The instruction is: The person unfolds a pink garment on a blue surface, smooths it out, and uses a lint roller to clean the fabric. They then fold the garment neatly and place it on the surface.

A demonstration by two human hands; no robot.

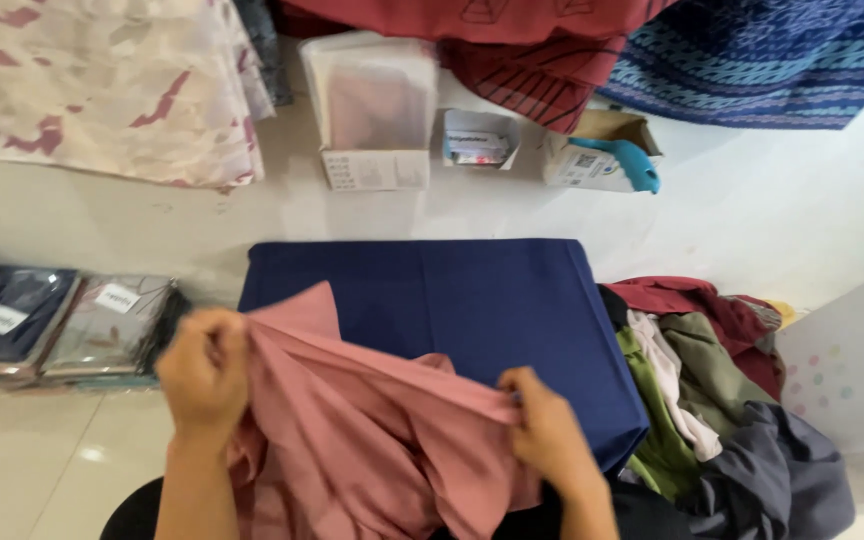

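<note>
Pink cloth [372, 450] bunched at the near edge, draped partly over a dark blue folded fabric [452, 300] that lies flat in the middle of the floor. Gripped at its left edge by the left hand [202, 372], fingers curled tight round a gathered fold. Pinched at its right edge by the right hand [544, 425], thumb and fingers closed on the hem, cloth stretched in creases between the two.

Just right of the blue fabric, a heap of loose clothes [712, 400] in maroon, olive, cream and grey. Further right, a white box [847, 365] with pastel dots. To the left, two flat packets of wrapped garments [52, 320] with white labels, lying side by side on the pale floor [802, 210].

Far side: a cream cloth with pink patches [102, 85] at far left, a clear plastic bag [372, 95] standing on a small white carton, an open cardboard box [597, 150] with a turquoise tool [632, 162] sticking out, red fabric [512, 60] and blue patterned fabric [762, 60] beyond.
</note>
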